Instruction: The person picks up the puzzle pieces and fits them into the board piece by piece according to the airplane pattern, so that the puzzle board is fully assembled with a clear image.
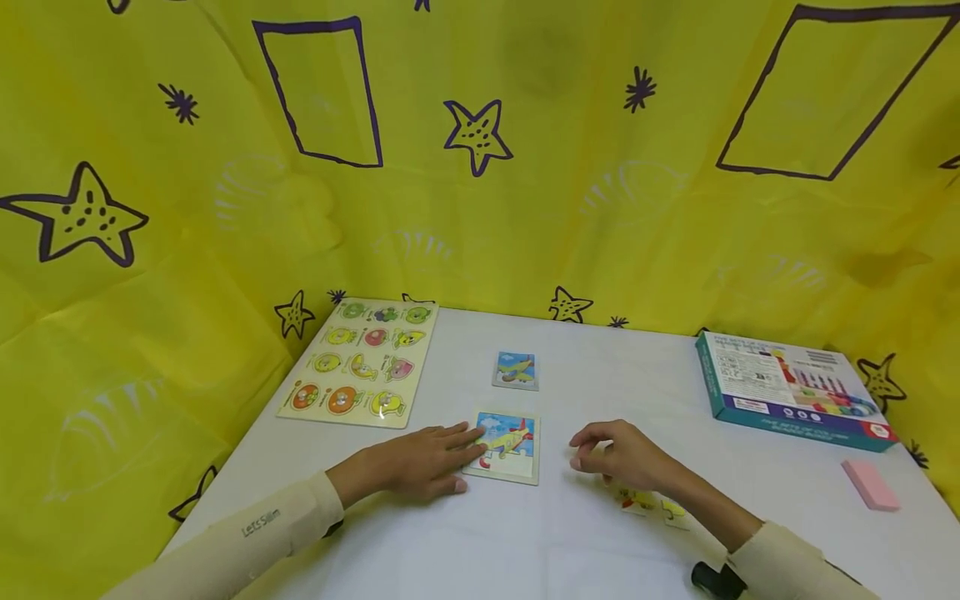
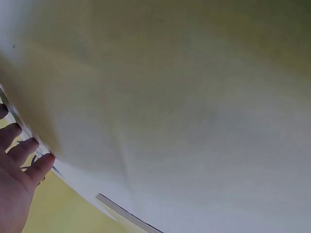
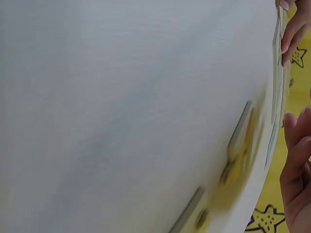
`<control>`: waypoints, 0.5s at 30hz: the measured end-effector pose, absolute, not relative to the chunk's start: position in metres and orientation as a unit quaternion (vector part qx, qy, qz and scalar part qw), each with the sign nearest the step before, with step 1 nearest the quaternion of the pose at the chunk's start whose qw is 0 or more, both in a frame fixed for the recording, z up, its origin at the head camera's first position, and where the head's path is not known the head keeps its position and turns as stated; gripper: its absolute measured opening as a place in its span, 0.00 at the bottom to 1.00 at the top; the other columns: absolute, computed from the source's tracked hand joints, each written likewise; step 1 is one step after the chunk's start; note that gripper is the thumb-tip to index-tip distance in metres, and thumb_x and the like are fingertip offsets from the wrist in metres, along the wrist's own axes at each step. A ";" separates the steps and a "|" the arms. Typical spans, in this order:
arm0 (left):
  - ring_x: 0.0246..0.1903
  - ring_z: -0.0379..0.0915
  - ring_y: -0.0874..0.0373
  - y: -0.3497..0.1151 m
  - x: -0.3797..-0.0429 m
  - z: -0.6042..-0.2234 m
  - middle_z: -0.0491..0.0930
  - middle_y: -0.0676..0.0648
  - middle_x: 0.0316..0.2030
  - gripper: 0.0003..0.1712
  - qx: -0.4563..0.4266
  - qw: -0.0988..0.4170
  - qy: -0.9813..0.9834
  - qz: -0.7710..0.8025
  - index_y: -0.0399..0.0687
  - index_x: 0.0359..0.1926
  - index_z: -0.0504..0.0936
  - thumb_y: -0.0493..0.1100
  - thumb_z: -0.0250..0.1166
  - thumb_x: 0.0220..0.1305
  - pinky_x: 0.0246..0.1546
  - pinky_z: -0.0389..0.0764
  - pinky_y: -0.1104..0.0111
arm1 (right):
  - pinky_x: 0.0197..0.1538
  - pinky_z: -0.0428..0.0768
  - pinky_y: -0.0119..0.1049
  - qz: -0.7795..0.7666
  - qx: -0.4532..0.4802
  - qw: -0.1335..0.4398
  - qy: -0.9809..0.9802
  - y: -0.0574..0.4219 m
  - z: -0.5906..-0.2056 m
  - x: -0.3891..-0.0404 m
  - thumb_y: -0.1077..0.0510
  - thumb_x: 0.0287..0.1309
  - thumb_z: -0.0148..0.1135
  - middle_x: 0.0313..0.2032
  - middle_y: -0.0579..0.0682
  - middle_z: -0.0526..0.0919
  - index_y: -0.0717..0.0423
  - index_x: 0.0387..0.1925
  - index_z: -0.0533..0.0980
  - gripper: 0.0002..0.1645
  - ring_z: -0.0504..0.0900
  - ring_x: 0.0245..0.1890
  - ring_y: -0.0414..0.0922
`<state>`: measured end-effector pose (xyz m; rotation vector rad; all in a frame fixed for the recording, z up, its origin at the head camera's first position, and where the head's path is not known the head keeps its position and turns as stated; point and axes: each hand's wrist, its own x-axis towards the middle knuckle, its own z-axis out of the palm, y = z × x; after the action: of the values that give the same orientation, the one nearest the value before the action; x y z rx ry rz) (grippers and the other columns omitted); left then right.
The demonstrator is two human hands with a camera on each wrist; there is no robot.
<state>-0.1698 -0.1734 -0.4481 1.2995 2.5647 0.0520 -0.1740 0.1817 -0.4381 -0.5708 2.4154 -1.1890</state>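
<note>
A small framed jigsaw puzzle with a yellow and red airplane on blue sky lies in the middle of the table; its lower part shows pale backing with outlines. My left hand rests with straight fingers on the puzzle's left edge. To the right of the frame my right hand hovers with loosely bent fingers, and no object shows in it. Beneath its wrist lie two loose puzzle pieces, a red and yellow piece and a mostly yellow piece. The right wrist view shows the same hand beside blurred pieces.
A small airplane picture card lies behind the puzzle. At the back left is a fruit board. A boxed toy set sits at the right, with a pink block in front of it. A yellow curtain hangs behind the white table.
</note>
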 end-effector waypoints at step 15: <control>0.78 0.48 0.46 -0.172 -0.168 -0.449 0.49 0.48 0.80 0.37 0.448 0.130 0.885 0.013 0.53 0.79 0.55 0.62 0.47 0.77 0.74 0.61 0.50 | 0.55 0.76 0.57 -0.342 -0.161 0.135 0.916 0.231 -0.440 -0.146 0.49 0.49 0.78 0.43 0.46 0.86 0.51 0.43 0.85 0.19 0.79 0.54 0.56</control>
<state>-0.1676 -0.1723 -0.4493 1.3005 2.5702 0.0381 -0.1462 0.2310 -0.4403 -0.4659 2.6548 -0.9907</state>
